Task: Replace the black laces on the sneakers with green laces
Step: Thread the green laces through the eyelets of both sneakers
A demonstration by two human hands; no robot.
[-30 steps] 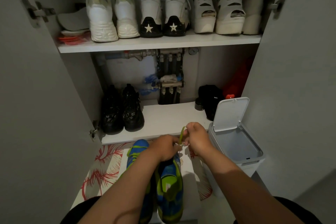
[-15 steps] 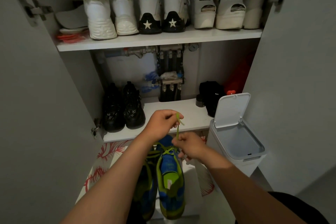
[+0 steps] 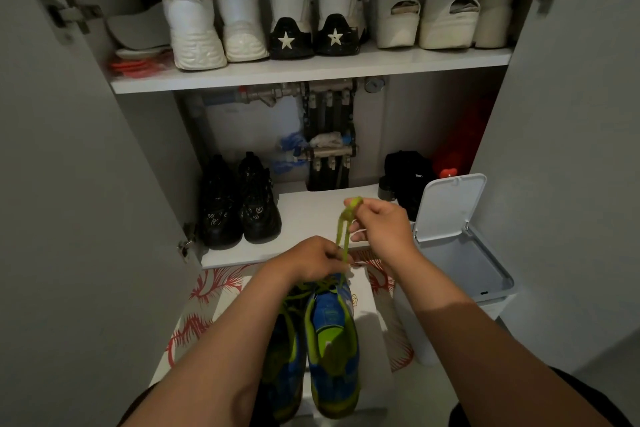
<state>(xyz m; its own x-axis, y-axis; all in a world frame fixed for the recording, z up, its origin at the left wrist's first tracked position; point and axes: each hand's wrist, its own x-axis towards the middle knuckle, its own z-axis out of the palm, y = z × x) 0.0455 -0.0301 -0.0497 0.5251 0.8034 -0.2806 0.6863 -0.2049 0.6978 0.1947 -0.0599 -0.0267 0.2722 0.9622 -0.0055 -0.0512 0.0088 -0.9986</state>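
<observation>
Two sneakers [image 3: 332, 343] lie below hands, before shelf [image 3: 311, 218]. Left grip [image 3: 311, 262] pinches green lace [image 3: 343, 236] by eyelets; right grip [image 3: 381, 229] pinches raised end. Advice: pull steadily, lace flat, untwisted.

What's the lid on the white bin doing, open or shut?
Open. The lid stands raised at the back, and the grey inside of the bin shows.

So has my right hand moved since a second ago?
Yes. The right hand rose, from level with the lower shelf's front edge to above it.
</observation>
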